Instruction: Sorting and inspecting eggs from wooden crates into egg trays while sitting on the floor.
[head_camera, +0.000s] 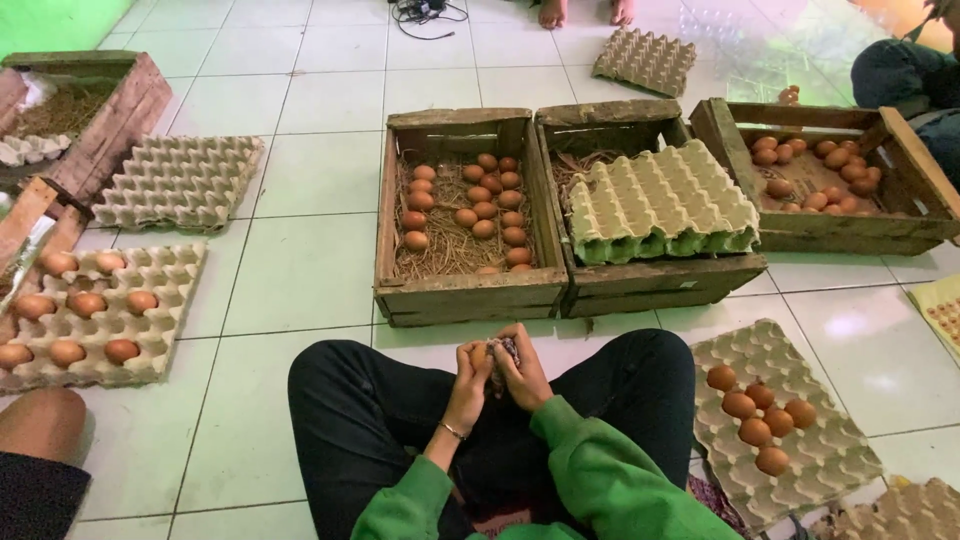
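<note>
Egg (479, 354) and cloth (503, 353) are sitting together above the person's crossed legs, just short of the nearest wooden crate (465, 215). The left hand (468, 378) is curling closed around the brown egg, while the right hand (522, 372) is pressing the small dark patterned cloth against its side, fingers folded over it. Both hands are working close together, so too hard a squeeze is likely the main danger: the shell could crack between them. A loose grip is risking a drop onto the hard white tiled floor (300, 270), where the egg would probably break. Beside the right knee, a cardboard tray (800, 460) is holding six eggs near its edge, and a shifting leg could be nudging it.
</note>
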